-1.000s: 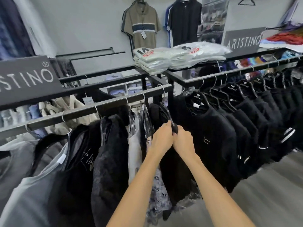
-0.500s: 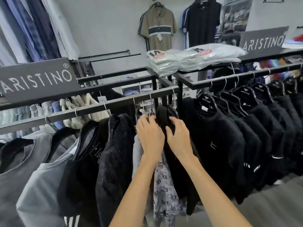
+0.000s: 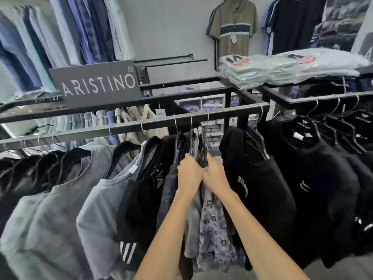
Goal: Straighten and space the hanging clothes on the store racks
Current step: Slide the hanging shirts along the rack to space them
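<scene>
Straight ahead of me stands the grey ARISTINO sign [image 3: 99, 85], white letters on a dark board. Well to its right I see bagged folded shirts [image 3: 282, 67] stacked in low piles. Above and to the right of the sign, an olive polo [image 3: 234, 29] with a dark chest band hangs flat on the grey wall [image 3: 167, 27]. A black polo [image 3: 296, 23] hangs farther right, then a dark poster [image 3: 343, 19]. Just right of the sign runs a black wall bar [image 3: 171, 59]. Below and to its right, white cubby shelves [image 3: 212, 106] hold folded shirts.

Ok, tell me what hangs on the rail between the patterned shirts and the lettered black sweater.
Nothing. In the head view the rail is bare between the patterned shirts and the lettered sweater; shelves show through the gap.
</scene>
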